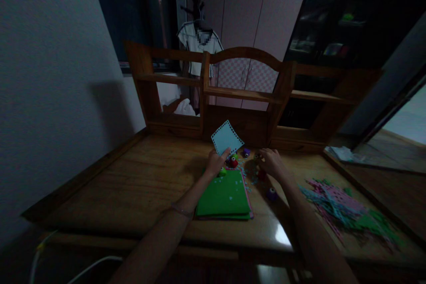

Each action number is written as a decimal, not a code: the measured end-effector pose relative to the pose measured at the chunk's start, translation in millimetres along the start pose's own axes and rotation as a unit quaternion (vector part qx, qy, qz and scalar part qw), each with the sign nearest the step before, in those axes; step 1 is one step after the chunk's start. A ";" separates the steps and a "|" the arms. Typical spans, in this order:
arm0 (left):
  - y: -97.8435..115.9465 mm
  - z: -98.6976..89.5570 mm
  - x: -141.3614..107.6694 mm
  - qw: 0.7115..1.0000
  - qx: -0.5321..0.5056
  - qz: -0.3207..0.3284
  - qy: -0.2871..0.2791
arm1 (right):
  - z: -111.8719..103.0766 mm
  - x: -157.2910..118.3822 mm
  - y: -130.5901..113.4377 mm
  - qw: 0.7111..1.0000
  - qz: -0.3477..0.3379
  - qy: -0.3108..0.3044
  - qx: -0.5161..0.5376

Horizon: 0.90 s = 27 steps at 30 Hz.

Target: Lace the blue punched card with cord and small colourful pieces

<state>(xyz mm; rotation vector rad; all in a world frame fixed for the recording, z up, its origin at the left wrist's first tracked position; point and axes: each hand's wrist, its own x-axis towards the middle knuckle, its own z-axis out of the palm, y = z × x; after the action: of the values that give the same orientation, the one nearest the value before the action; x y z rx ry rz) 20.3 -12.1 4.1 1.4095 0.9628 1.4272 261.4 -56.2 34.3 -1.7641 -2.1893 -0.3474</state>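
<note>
My left hand (218,161) pinches the lower corner of a light-blue paper square (226,139), raised above the desk, with small holes punched along its edges. To the right, my right hand (272,161) has its fingers curled on a small craft punch (257,156), dim and partly covered by them. Several similar small punches with eye-like spots lie about: a purple one (246,153), a red one (234,162), a green one (222,171) and another purple one (272,193). Below my left hand is a stack of green paper (223,195) dotted with pale paper bits.
Tiny blue paper bits (244,171) are scattered between my hands. A heap of pink, blue and green paper strips (349,208) lies at the desk's right. A wooden shelf (239,93) rises along the back of the wooden desk (143,182). A wall (60,75) stands left.
</note>
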 end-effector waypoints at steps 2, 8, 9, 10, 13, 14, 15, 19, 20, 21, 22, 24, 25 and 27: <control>-0.5 0.1 0.1 1.000 -0.004 -0.001 0.000 | -0.4 0.0 0.0 1.000 0.011 0.016 -0.012; -3.3 0.2 0.9 1.000 0.012 0.003 0.013 | 15.8 1.2 4.8 0.998 0.035 0.035 -0.037; -3.5 0.2 0.9 1.000 0.013 0.005 0.014 | 19.4 1.5 5.7 0.998 0.039 0.031 -0.033; -3.5 0.1 0.8 1.000 0.013 0.006 0.011 | 22.3 1.9 6.3 0.998 0.042 0.026 -0.024; -2.1 -0.1 -0.2 1.000 0.005 0.007 0.002 | 24.5 3.6 5.3 0.998 0.052 0.044 0.016; -1.4 -0.2 -0.5 1.000 0.001 0.007 0.002 | 22.7 4.3 3.9 0.996 0.055 0.070 0.032; -0.8 -0.1 -0.7 1.000 -0.003 0.006 0.004 | 20.0 5.2 2.0 0.992 0.058 0.103 0.050; 0.0 0.3 -0.1 1.000 -0.014 0.003 0.012 | 9.0 7.3 -7.1 0.967 0.074 0.203 0.133; -0.2 0.4 0.3 1.000 -0.015 0.003 0.013 | 8.0 7.3 -8.9 0.963 0.080 0.208 0.151; -0.5 0.5 0.6 1.000 -0.015 0.003 0.016 | 8.0 7.0 -10.2 0.960 0.086 0.207 0.165; -0.7 0.6 0.9 1.000 -0.014 0.002 0.021 | 8.6 6.5 -11.0 0.959 0.090 0.206 0.174; -0.4 0.5 0.8 1.000 -0.007 0.003 0.030 | 10.8 5.2 -11.7 0.954 0.100 0.213 0.185; 0.2 0.2 0.6 0.999 -0.003 0.005 0.035 | 11.6 4.5 -11.7 0.950 0.105 0.223 0.191; 2.0 -0.8 0.2 0.999 0.008 0.009 0.051 | 10.9 3.6 -12.1 0.938 0.120 0.254 0.206</control>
<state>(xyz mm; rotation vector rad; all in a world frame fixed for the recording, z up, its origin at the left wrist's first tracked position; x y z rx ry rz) 19.3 -12.4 5.9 1.3724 1.0295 1.5198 247.9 -51.4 25.7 -1.4793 -1.5330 -0.2296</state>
